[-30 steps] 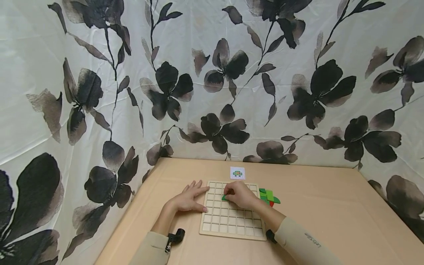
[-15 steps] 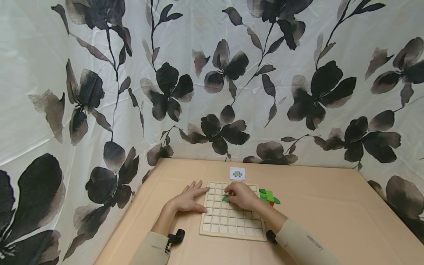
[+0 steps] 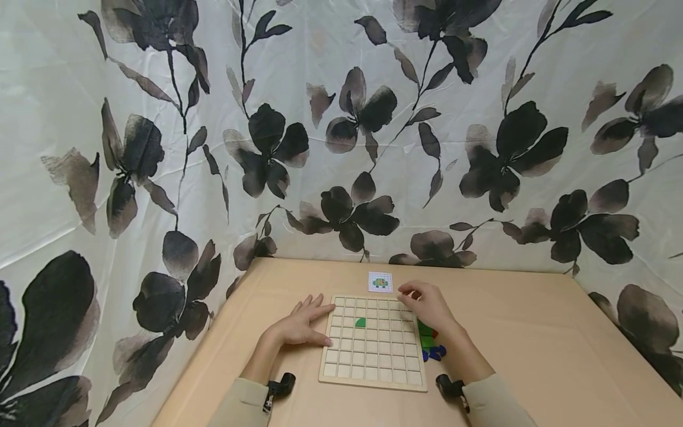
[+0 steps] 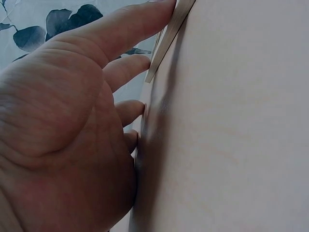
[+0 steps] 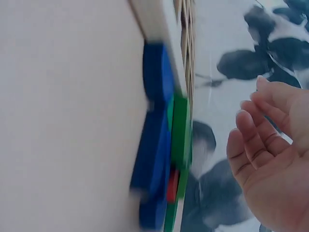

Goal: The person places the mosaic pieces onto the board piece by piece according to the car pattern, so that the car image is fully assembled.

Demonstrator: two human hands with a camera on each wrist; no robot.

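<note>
a person seen from the forearms down, both arms in long beige sleeves, the left sleeve [image 3: 240, 406] and the right sleeve [image 3: 493, 406] each ending just short of the wrist. the cloth looks smooth and plain in this view. a small black camera unit is strapped at each wrist: the left camera [image 3: 280, 388] is a dark rounded block with a short stub pointing forward, the right camera [image 3: 452, 389] a similar black housing. the left hand [image 3: 299, 323] and right hand [image 3: 429, 303] are bare, with no rings, watch or gloves showing, and short, unpainted nails.
</note>
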